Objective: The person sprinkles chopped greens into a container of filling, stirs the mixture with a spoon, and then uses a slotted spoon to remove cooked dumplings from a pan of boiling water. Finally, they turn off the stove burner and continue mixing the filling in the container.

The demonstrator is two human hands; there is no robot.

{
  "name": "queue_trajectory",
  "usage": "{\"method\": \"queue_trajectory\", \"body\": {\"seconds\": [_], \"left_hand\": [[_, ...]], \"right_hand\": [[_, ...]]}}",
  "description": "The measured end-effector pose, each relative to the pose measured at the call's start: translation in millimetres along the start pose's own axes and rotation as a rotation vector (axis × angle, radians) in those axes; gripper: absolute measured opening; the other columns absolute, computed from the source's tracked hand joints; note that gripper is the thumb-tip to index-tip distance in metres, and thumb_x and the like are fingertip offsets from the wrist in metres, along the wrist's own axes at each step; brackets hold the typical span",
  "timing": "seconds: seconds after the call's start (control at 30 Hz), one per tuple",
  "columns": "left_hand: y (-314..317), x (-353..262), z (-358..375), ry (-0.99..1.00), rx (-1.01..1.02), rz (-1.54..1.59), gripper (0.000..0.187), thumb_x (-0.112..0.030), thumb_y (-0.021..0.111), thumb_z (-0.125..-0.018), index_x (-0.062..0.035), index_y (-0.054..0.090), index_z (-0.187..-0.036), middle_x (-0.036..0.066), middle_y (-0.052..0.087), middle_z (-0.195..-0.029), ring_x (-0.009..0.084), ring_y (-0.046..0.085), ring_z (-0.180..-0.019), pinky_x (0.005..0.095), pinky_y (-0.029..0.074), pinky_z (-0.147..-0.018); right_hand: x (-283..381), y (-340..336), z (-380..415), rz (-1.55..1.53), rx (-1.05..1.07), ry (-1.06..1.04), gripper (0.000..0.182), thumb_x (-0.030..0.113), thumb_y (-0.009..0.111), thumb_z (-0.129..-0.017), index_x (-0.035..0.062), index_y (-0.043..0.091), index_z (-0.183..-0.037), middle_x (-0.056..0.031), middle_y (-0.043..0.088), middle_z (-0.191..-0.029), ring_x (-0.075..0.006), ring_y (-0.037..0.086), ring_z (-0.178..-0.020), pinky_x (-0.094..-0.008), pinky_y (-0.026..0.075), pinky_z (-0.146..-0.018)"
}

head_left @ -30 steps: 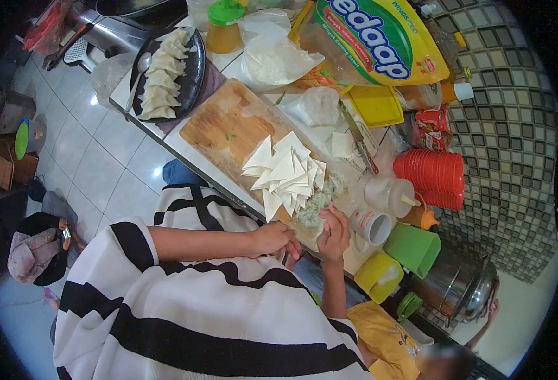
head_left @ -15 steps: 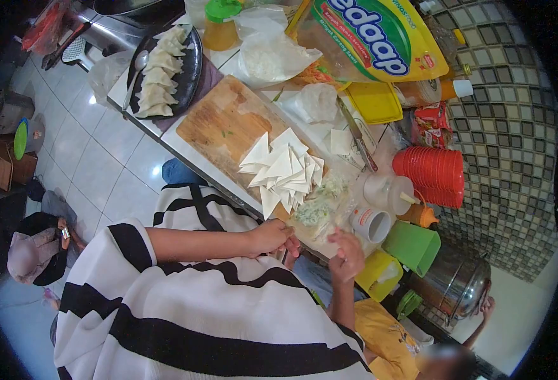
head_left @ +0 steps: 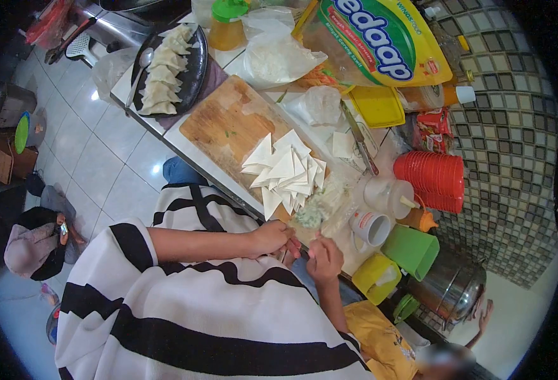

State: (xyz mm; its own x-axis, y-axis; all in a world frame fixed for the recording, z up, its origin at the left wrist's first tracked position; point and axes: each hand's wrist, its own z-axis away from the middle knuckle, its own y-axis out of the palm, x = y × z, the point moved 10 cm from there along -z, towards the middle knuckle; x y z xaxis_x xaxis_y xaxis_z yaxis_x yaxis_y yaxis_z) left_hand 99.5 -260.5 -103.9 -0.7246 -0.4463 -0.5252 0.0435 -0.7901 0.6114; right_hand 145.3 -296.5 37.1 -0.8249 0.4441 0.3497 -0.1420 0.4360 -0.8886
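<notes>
My left hand point(head_left: 271, 238) is curled low in front of my striped shirt, just off the counter's near edge. What its fingers hold, if anything, is hidden. My right hand point(head_left: 326, 259) is closed with the fingertips drawn together, close to a pale green-and-white shredded filling point(head_left: 310, 216); its contents are too small to make out. Beyond my left hand, a loose pile of white triangular wrappers point(head_left: 285, 171) lies on the wooden cutting board point(head_left: 225, 117). Farther back, a black plate point(head_left: 195, 79) bears a row of folded dumplings point(head_left: 163, 76) and a spoon point(head_left: 143, 63).
A knife point(head_left: 359, 139) lies beyond the board. To the right stand a white mug point(head_left: 371, 228), red stacked cups point(head_left: 431, 180) and green point(head_left: 411, 252) and yellow point(head_left: 375, 278) containers. A large oil pouch point(head_left: 380, 44) is behind. A person in yellow point(head_left: 377, 335) is at lower right; another point(head_left: 35, 244) sits at left.
My right hand has moved left and turned its fingers inward toward the filling, from a raised position nearer the mug. My left hand has stayed almost in place.
</notes>
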Motion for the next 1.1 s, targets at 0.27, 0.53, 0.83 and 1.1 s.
{"method": "queue_trajectory", "body": {"seconds": [0.27, 0.53, 0.83, 1.1], "left_hand": [[-0.6, -0.3, -0.5, -0.013, 0.015, -0.024, 0.034, -0.024, 0.033, -0.093, 0.0007, 0.056, -0.092, 0.009, 0.065, -0.078, 0.0069, 0.036, -0.051, 0.0207, 0.032, -0.044], [2.0, -7.1, 5.2, -0.038, -0.010, -0.017, 0.033, -0.019, 0.031, -0.091, 0.0027, 0.057, -0.090, 0.009, 0.065, -0.079, 0.0077, 0.041, -0.054, 0.0226, 0.035, -0.046], [3.6, -1.0, 0.9, -0.043, 0.037, 0.007, 0.034, -0.024, 0.032, -0.093, 0.0005, 0.056, -0.094, 0.009, 0.065, -0.080, 0.0072, 0.037, -0.053, 0.0203, 0.033, -0.046], [3.4, -5.3, 2.1, -0.053, -0.014, 0.039, 0.035, -0.024, 0.031, -0.093, 0.0020, 0.054, -0.096, 0.010, 0.064, -0.080, 0.0073, 0.036, -0.053, 0.0204, 0.032, -0.044]], "right_hand": [[5.5, -18.5, 16.4, -0.228, -0.122, 0.007, 0.014, 0.012, 0.051, -0.084, -0.0010, 0.056, -0.086, -0.0157, 0.060, -0.081, -0.0269, 0.061, -0.063, -0.0339, 0.050, -0.056], [-37.0, -26.3, -14.5, -0.183, -0.386, 0.134, 0.024, 0.013, 0.043, -0.089, -0.0002, 0.053, -0.071, -0.0112, 0.058, -0.066, -0.0281, 0.060, -0.065, -0.0373, 0.050, -0.066], [-2.7, -4.9, 8.8, -0.313, -0.242, 0.085, 0.023, 0.016, 0.044, -0.085, 0.0045, 0.056, -0.069, -0.0099, 0.061, -0.064, -0.0252, 0.062, -0.063, -0.0342, 0.049, -0.063], [-87.1, -33.1, -8.9, -0.389, -0.604, 0.366, 0.035, 0.025, 0.033, -0.094, 0.0025, 0.055, -0.078, -0.0084, 0.060, -0.061, -0.0201, 0.059, -0.056, -0.0324, 0.047, -0.067]]}}
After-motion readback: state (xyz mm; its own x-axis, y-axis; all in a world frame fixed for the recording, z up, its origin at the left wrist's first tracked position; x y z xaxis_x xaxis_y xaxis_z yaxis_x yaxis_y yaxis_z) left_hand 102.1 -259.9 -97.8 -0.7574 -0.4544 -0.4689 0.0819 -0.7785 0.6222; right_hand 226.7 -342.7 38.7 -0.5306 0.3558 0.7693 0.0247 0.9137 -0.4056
